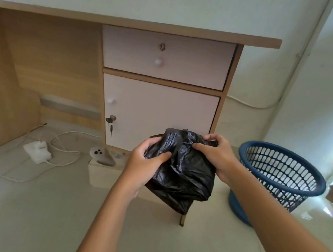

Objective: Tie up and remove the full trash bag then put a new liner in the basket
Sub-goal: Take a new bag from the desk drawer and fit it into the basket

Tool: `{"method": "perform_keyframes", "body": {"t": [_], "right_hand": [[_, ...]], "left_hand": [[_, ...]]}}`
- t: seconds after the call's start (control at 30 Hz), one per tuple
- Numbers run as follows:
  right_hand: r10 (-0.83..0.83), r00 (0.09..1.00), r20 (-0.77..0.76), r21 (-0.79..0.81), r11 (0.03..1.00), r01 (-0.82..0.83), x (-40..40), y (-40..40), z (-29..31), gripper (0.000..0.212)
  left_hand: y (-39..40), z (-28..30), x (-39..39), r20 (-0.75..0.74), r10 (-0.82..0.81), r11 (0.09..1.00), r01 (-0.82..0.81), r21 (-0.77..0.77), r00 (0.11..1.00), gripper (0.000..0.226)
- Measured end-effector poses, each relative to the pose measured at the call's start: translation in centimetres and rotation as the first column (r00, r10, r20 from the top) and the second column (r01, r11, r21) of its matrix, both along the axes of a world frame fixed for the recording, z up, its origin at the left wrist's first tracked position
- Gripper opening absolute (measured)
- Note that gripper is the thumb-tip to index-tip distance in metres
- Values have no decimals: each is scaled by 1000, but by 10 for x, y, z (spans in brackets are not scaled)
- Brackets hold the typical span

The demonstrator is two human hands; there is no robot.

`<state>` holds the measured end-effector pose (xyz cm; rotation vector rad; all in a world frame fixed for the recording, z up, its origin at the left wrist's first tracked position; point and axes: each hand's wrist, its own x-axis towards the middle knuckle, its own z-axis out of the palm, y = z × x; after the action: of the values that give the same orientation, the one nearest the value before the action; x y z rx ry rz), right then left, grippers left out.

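1. Holding the black trash bag (184, 172) up in front of us, we keep it off the floor (38, 214), before the white cabinet door (159, 111) of the desk (134, 22).
2. Our left hand (144, 161) has its grip clamped on the bag's left side, thumb pressed into the plastic.
3. Our right hand (215, 153) has its grip closed on the gathered plastic at the bag's top right.
4. Beside our right forearm, the blue basket (279, 180) stands on the floor, apart from the bag; we see no liner in it.
5. White cables (63, 148) and a white adapter (37, 150) lie on the floor under the desk.
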<state>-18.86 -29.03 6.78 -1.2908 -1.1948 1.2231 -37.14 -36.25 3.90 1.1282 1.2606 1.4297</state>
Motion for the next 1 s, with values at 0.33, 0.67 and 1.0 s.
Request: {"method": "perform_keyframes", "body": {"t": [0.33,0.67,1.0], "right_hand": [[-58,958,280,19,998,55,108,9,-1,22],[25,977,212,17,999,-30,229,82,-23,22],[-301,952,48,61,952,298,332,172,-68,18]], "left_hand": [[31,-21,93,-45,-208,978,209,-3,977,35],[68,-44,213,-182,-181,983,181,-19,966,39],[176,-29,295,-375,48,999,-37,36,926,28]]}}
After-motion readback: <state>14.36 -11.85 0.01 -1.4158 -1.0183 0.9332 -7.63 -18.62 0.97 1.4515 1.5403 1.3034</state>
